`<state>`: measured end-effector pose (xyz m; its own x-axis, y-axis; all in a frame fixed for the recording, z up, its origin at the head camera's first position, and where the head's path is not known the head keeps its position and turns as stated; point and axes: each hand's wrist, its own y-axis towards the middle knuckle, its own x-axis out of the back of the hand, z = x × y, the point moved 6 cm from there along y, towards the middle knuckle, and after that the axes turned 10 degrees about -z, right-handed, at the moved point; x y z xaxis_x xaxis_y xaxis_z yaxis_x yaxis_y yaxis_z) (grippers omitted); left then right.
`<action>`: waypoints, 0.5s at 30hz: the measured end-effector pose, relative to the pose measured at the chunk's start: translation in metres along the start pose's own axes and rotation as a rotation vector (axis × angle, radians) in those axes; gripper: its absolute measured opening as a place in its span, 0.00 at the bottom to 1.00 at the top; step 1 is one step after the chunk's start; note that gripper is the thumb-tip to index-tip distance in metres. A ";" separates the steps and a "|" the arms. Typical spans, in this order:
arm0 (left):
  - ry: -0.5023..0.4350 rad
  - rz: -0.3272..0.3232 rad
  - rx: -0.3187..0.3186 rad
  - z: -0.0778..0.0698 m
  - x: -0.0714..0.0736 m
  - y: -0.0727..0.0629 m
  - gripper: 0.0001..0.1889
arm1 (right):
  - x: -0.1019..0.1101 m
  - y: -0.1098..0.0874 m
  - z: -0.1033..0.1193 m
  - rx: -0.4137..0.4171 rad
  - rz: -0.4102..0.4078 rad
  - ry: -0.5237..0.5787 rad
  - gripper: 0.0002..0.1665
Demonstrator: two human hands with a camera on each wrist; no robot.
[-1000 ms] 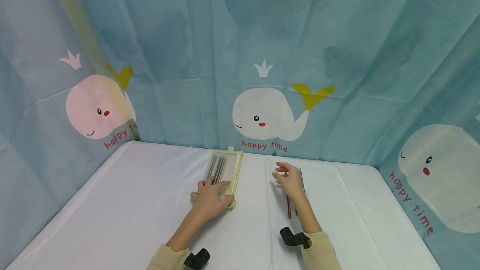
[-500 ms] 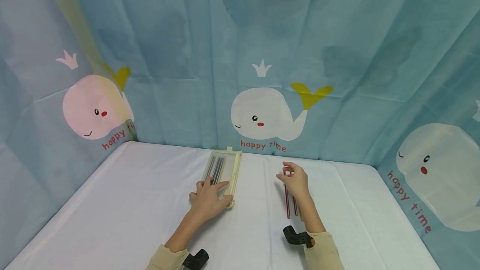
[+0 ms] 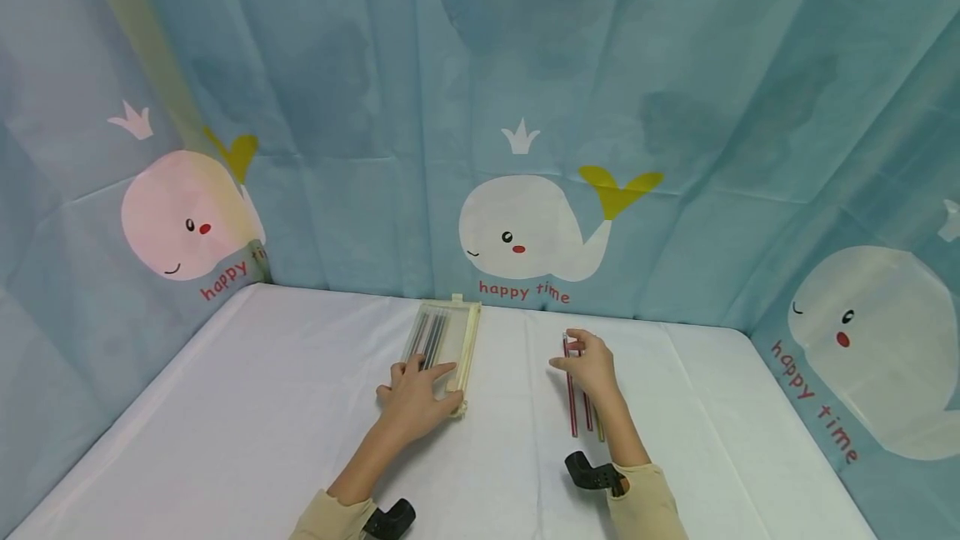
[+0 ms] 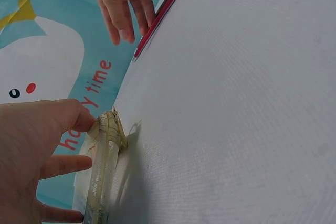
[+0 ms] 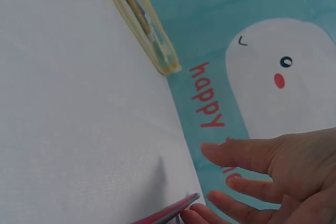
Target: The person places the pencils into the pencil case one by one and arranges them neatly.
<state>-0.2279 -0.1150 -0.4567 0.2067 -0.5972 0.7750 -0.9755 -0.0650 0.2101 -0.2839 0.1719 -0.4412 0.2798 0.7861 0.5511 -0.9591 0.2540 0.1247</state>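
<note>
A see-through mesh pencil case (image 3: 471,348) with cream trim lies on the white table, several pencils (image 3: 433,336) showing inside. My left hand (image 3: 415,398) rests on its near end with fingers spread; in the left wrist view the thumb touches the case's edge. To the right, my right hand (image 3: 595,369) is over a group of loose pencils, its fingers extended and slightly bent. Two red pencils (image 3: 572,402) and a yellowish pencil (image 3: 601,428) stick out below it. In the right wrist view, the lower fingers are at the tip of a red pencil (image 5: 170,212).
A white cloth (image 3: 697,423) covers the table. Behind it hangs a blue curtain (image 3: 360,215) printed with whales, meeting the table's back edge close to the pencil case. Black wrist cameras (image 3: 588,471) sit on both wrists.
My right hand has shifted a little to the right over the loose pencils, so more of the red ones shows on its left. My left hand stays on the pencil case.
</note>
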 end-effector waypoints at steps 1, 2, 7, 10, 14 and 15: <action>0.001 0.001 0.000 0.000 0.000 0.000 0.28 | -0.001 0.000 0.000 0.002 0.004 -0.005 0.37; 0.002 0.002 0.000 0.000 0.000 0.000 0.28 | -0.001 -0.001 0.000 0.004 0.007 -0.010 0.37; 0.007 0.004 0.000 -0.001 0.001 0.000 0.28 | -0.004 -0.002 0.002 0.009 0.020 -0.013 0.37; 0.009 0.003 -0.003 -0.001 0.001 -0.001 0.28 | -0.006 -0.002 0.001 0.004 0.026 -0.018 0.37; 0.010 -0.001 -0.008 -0.001 0.001 0.000 0.27 | -0.007 -0.002 -0.001 0.001 0.021 -0.035 0.36; 0.011 -0.003 -0.009 -0.001 0.001 0.000 0.27 | -0.008 -0.002 -0.002 0.001 0.020 -0.042 0.35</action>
<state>-0.2276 -0.1149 -0.4555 0.2102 -0.5882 0.7809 -0.9743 -0.0594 0.2175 -0.2841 0.1663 -0.4468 0.2590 0.7666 0.5876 -0.9645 0.2382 0.1143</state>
